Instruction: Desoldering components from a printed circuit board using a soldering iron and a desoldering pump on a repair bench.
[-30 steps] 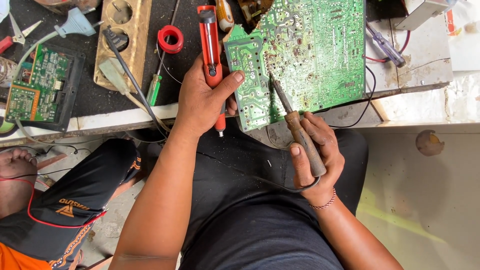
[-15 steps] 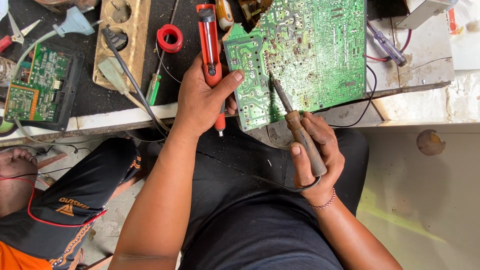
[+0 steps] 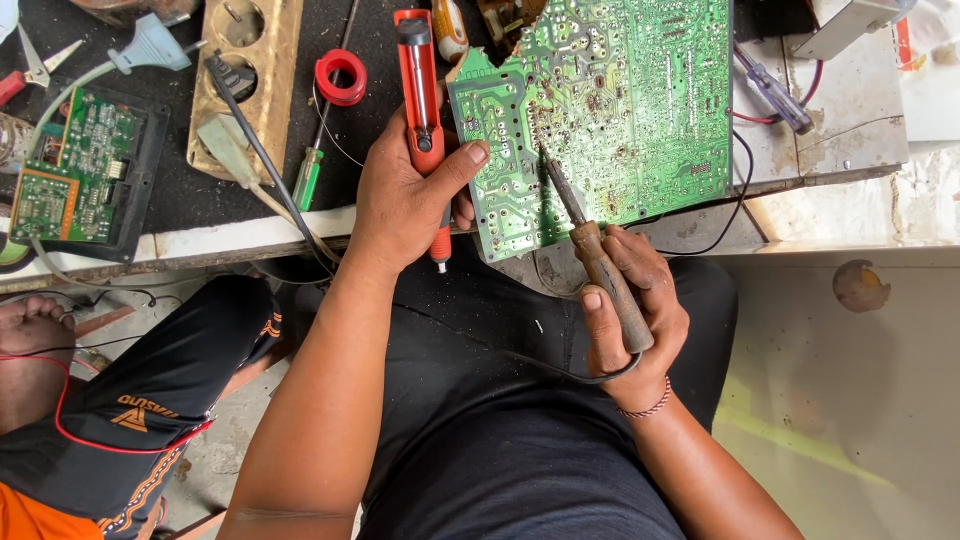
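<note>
While the right hand [image 3: 630, 310] grips the soldering iron [image 3: 595, 255], tip on the green circuit board [image 3: 610, 110], the left hand [image 3: 415, 195] clasps a red desoldering pump [image 3: 422, 90] against the board's left edge. That board overhangs the desk [image 3: 250, 235] edge, so it may tip or slide. The iron's cord [image 3: 500, 345] crosses the lap below the board; a snag could drag the hot tip.
</note>
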